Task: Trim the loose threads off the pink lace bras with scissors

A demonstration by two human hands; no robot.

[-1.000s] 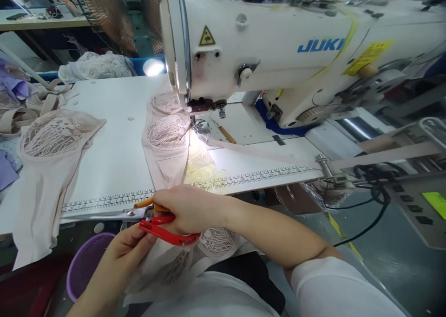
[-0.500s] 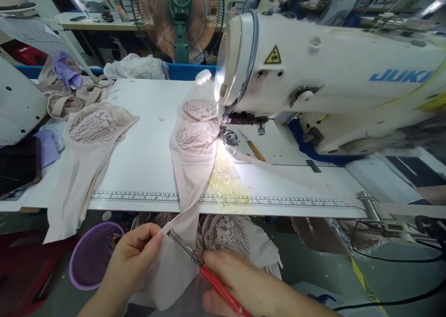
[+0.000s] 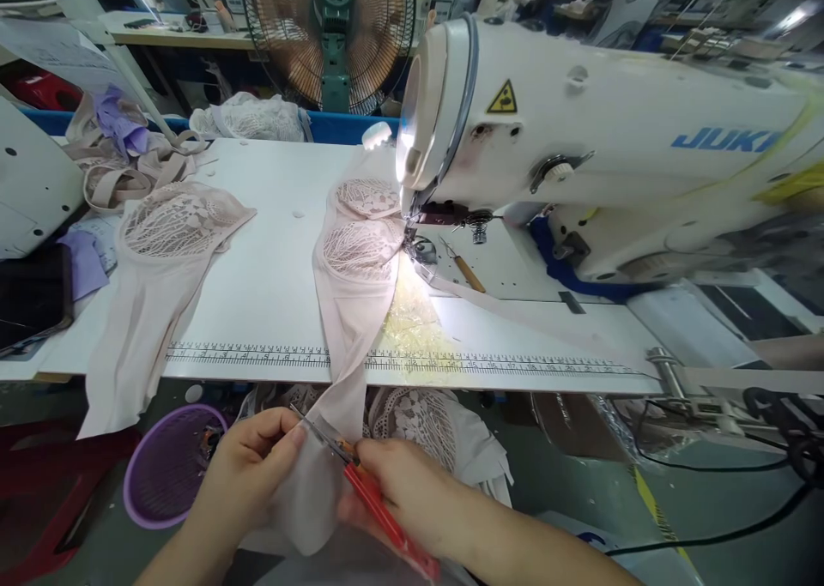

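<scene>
Just below the table's front edge, my left hand pinches the end of a pale pink lace bra. My right hand is closed around the red handles of a pair of scissors. Their blades lie across the fabric beside my left fingertips. From there the bra runs up over the table, with its lace cups under the needle area of the sewing machine. Part of the fabric between my hands is hidden by the scissors and my right hand.
On the left lies another lace bra piece, near a dark phone. A wooden-handled tool rests on the machine bed. Below the table are a purple basket and more lace pieces. Behind stands a fan.
The scissors and my right hand have moved left and slightly up, bringing the blades further across the fabric by my left fingers. My left hand keeps its pinch. The view has shifted slightly.
</scene>
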